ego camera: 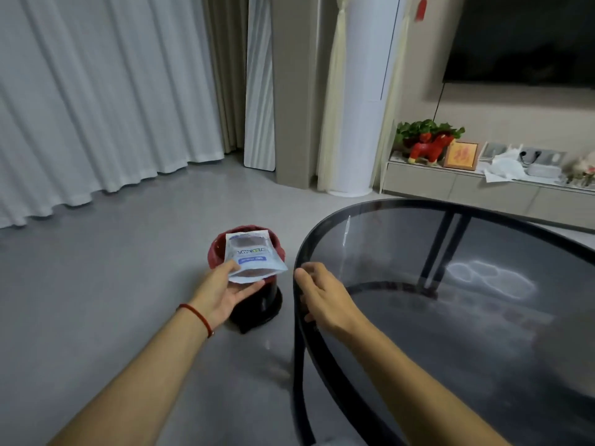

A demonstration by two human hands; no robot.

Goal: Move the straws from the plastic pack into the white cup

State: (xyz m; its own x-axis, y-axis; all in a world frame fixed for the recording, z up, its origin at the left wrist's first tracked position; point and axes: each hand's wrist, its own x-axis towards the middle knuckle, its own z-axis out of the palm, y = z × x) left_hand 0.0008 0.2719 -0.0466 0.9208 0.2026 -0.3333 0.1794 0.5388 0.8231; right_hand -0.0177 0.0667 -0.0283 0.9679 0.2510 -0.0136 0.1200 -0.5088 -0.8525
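Beside the rim of the round glass table (402, 207), to its left, the person's left hand (225, 292) holds a small plastic pack (254, 259), thumb on its front face and fingers curled beneath its lower edge. The pack is white with blue print and a dark see-through window; whether straws remain inside cannot be told. It hangs directly above a bin lined with a red bag (216, 252), which stands on the grey floor (128, 284) just left of the table on a black base (260, 312). A red cord bracelet (196, 313) circles the left wrist.

At the table's left edge the right hand (322, 297) is held over the dark rim with fingers loosely bent and slightly spread, gripping nothing; whether the fingertips touch the rim cannot be told. No white cup can be seen on the glass top, which shows only reflections and the table's black legs beneath it.

Beyond the table, a low cabinet (450, 185) runs along the far wall, carrying a red toy animal (429, 148), a green plant (425, 128) and a small framed picture (461, 155). Above the cabinet hangs a dark television (521, 40). Pale curtains (96, 91) cover the wall far left of the table.
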